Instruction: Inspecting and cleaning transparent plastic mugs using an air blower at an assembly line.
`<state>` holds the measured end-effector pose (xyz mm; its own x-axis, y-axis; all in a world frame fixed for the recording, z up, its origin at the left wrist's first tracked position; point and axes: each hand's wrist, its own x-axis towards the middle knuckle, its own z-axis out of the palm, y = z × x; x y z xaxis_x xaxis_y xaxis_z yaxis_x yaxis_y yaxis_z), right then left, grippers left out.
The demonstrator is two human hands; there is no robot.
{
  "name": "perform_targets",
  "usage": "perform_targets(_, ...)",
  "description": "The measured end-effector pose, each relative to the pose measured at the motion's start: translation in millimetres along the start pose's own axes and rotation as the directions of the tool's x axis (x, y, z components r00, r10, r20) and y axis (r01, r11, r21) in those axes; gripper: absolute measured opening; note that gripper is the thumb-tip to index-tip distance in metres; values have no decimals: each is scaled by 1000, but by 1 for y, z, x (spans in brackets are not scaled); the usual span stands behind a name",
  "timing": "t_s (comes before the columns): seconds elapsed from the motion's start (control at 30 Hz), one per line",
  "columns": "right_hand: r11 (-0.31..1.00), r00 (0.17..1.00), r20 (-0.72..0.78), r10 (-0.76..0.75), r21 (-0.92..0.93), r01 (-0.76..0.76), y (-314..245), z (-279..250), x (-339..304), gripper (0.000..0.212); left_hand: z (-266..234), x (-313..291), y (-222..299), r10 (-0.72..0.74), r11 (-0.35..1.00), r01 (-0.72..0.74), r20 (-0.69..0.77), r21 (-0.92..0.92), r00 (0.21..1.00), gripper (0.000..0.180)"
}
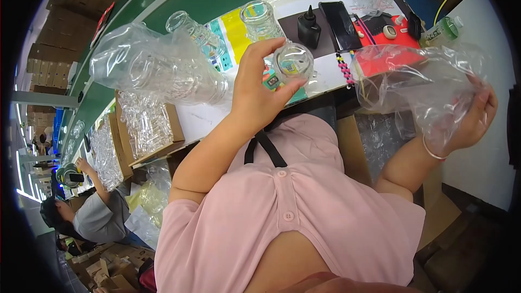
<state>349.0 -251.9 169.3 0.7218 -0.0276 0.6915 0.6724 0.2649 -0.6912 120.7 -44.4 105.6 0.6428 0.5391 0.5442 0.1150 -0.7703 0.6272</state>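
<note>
Between the thumb and fingers of my left hand (255,78) is a clear glass vessel (293,61), its round end facing up. My right hand (475,116), off to the right, grips a large clear plastic bag (418,73) that spreads toward the middle. Two more clear glass vessels stand or lean on the table: one, a glass jar (259,19), just beyond my left hand, and a waisted glass piece (198,33) farther left. Left of my left forearm, another glass piece (179,73) lies wrapped in a clear bag.
A black nozzle bottle (309,31) and a dark phone (340,24) lie beyond my hands. A drink bottle (442,31) is at the right. Cartons of glass parts (146,125) stand at the left. Farther left a co-worker (97,214) reaches toward the bench.
</note>
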Motion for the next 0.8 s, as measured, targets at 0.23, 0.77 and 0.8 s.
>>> perform_targets(0.23, 998, 998, 26, -51, 36, 50, 3, -10, -12, 22, -2, -26, -1, 29, 962, -18, 37, -271, 999, 74)
perform_targets(0.77, 999, 1000, 14, -24, 39, 24, 7, 6, -17, 21, 2, -25, -1, 27, 952, -39, -44, -303, 999, 70)
perform_targets(0.8, 998, 999, -2, -54, 31, 54, 6, 11, -17, 21, 2, -24, -1, 30, 954, -42, -47, -298, 998, 70)
